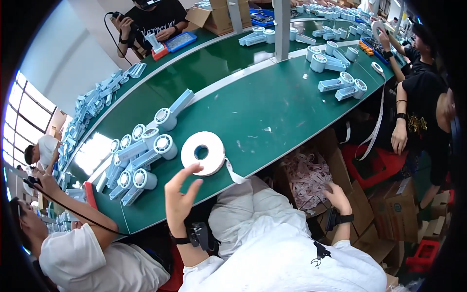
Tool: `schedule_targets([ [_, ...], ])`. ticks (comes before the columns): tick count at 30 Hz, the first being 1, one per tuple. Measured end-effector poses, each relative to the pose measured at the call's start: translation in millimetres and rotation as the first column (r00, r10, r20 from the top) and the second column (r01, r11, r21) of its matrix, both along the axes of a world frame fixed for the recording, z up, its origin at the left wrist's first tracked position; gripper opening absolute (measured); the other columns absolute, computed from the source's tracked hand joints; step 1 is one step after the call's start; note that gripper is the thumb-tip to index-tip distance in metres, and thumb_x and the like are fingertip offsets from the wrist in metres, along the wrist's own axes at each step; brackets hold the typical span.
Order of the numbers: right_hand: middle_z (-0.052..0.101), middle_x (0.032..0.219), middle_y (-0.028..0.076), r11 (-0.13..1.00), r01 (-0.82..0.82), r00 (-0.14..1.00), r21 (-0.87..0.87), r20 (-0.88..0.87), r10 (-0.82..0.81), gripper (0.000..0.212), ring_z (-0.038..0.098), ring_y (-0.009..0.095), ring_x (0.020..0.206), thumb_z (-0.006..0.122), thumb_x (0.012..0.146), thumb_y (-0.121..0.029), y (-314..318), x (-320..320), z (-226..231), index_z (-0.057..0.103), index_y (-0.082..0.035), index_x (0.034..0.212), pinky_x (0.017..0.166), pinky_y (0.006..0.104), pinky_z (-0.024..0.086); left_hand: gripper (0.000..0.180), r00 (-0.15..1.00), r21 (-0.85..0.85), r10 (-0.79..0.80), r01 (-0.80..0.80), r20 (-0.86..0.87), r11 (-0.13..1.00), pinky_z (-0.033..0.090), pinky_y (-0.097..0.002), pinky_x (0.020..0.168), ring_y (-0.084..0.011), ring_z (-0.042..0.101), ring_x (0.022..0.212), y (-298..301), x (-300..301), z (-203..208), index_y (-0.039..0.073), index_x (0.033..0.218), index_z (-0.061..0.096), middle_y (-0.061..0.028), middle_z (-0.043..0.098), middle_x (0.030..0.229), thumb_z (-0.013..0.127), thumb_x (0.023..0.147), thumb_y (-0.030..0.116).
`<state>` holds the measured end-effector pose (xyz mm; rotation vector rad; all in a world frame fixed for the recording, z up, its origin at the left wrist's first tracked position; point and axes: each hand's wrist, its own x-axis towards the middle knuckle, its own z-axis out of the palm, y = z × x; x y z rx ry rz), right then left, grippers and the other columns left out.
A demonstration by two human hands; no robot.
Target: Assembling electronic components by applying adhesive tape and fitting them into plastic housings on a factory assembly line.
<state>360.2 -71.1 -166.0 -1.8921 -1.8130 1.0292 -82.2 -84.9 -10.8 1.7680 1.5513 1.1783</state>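
Hands are split between two places. The left hand [181, 194] hovers open at the near edge of the green counter [272, 112], fingers spread, its fingertips just at the rim of the white tape roll [203, 153] but closed on nothing; a loose tail of tape trails off the roll's right side over the counter edge. The right hand [338, 196] is down below the counter, reaching into a cardboard box [350, 180] of tangled white-and-pink strips [306, 175]; its fingers are curled into the pile, though whether they have hold of a strip cannot be told. Left of the roll lies a cluster of pale blue handheld fan bodies [141, 155]. This looks like a pick-up step: a strip being fetched while the roll waits. The next move would call for a firm pinch on one strip alone, pulled free of the tangle.
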Motion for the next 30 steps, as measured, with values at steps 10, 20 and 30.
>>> schedule_targets([
  [10,0.048,0.12,0.015,0.155,-0.791,0.441,0.592,0.376,0.815,0.051,0.046,0.031,0.111,0.061,0.075,-0.011,224.3,-345.8,195.0,0.041,-0.004,0.121,0.092,0.0373,0.039,0.088,0.32,-0.056,0.111,-0.47,-0.941,0.881,0.035,-0.0383,0.095,-0.0295,0.044,0.113,67.0,-129.8,13.3,-0.001,0.125,0.035,-0.0156,0.05,0.112,0.08,0.051,0.015],
  [20,0.063,0.078,0.015,0.427,-0.857,0.514,0.289,0.541,0.666,0.029,0.062,0.031,0.075,0.067,0.068,-0.023,279.9,-391.2,134.4,0.061,-0.003,0.088,0.068,0.0403,0.05,0.059,0.288,0.054,0.269,-0.585,-0.919,0.809,0.044,-0.0354,0.08,-0.0302,0.054,0.091,79.7,-100.2,11.2,-0.003,0.098,0.049,-0.0129,0.053,0.095,0.079,0.054,0.024],
  [30,0.062,0.076,0.02,0.617,-0.706,0.703,0.347,0.237,0.671,0.038,0.061,0.035,0.075,0.062,0.076,-0.035,208.1,-313.3,147.8,0.059,0.002,0.083,0.067,0.0409,0.049,0.07,0.374,-0.16,0.17,-0.704,-0.912,0.692,0.041,-0.0433,0.087,-0.0365,0.05,0.102,125.5,-88.7,-9.0,-0.011,0.109,0.043,-0.0227,0.048,0.108,0.071,0.067,0.037],
])
